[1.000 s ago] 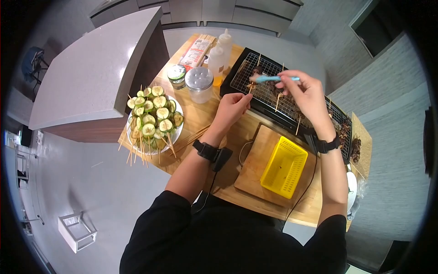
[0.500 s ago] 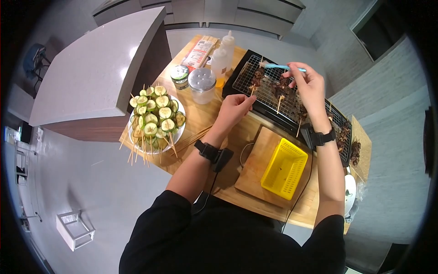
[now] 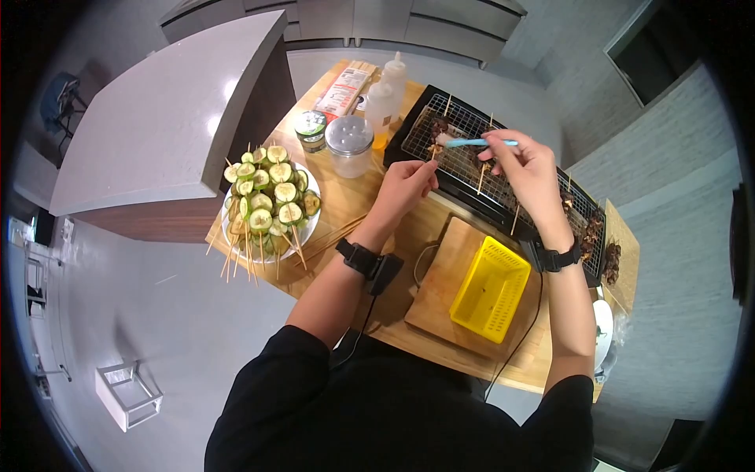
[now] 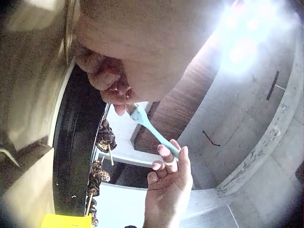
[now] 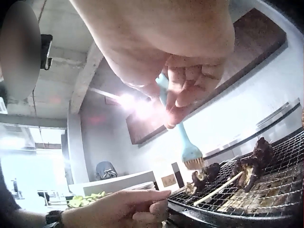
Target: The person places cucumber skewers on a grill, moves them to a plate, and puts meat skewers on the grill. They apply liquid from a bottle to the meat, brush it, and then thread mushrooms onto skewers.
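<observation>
Tabletop (image 3: 334, 191) holds one grill (image 3: 464, 118); right fingers (image 3: 491, 138) clamp one brush (image 3: 469, 143), left fingers (image 3: 428, 167) one skewer (image 3: 434, 155).

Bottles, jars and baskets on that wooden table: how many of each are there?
Squeeze bottles: 2 (front bottle, back bottle)
Lidded jars: 2 (silver-topped jar, smaller jar with green on it)
Yellow basket: 1
Total: 5

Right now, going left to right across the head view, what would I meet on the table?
White plate of skewered green slices, clear jar with silver lid, yellow plastic basket, dark meat on tan board.
</observation>
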`<state>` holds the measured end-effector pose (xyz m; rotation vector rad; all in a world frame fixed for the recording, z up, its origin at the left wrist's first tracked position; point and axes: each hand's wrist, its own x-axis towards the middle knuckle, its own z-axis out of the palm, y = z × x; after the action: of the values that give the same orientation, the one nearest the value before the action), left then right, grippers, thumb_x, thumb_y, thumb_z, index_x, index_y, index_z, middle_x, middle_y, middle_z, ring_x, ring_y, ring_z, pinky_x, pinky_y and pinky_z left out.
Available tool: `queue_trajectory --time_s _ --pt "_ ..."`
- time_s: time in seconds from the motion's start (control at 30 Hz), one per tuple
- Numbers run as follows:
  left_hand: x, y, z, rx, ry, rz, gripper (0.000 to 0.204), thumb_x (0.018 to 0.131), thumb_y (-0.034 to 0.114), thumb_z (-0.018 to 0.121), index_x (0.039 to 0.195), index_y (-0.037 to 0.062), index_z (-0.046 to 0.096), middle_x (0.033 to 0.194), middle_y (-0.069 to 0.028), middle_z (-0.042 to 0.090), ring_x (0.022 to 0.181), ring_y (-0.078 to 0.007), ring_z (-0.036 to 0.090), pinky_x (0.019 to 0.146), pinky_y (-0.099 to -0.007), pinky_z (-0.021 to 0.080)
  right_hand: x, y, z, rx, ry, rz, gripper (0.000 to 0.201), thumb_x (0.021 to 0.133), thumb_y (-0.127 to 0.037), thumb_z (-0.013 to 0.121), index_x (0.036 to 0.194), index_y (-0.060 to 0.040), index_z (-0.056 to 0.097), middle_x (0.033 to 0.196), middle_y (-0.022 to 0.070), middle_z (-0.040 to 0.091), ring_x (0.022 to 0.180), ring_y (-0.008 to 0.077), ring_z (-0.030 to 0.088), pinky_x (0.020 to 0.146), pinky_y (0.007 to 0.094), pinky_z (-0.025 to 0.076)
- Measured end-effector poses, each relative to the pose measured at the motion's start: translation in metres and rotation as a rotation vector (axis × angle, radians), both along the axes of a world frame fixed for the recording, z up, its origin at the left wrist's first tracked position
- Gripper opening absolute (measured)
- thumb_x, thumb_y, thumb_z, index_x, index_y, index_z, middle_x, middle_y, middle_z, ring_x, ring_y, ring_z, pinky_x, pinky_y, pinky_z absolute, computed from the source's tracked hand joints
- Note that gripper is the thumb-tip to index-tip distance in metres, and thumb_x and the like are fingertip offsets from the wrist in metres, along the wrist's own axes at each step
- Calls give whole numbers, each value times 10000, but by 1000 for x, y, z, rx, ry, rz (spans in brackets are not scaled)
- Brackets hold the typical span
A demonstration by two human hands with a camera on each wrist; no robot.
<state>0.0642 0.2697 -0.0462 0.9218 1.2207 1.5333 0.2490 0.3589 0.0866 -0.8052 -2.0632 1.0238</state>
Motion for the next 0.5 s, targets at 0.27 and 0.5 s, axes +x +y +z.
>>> queue_trajectory --time_s 0.27,0.5 --pt "0 1 2 0 -1 -35 442 1062 360 581 762 48 672 622 53 515 569 -32 457 525 -213 315 2 -12 0 31 -44 21 179 1019 -113 652 1141 -9 733 856 48 771 664 26 603 621 201 503" --pt "0 3 -2 8 -29 -38 451 1061 353 578 758 34 675 620 43 528 571 -42 473 536 -216 337 -2 -10 0 58 2 18 183 1019 -130 654 1137 -14 734 834 43 765 648 28 600 606 202 491"
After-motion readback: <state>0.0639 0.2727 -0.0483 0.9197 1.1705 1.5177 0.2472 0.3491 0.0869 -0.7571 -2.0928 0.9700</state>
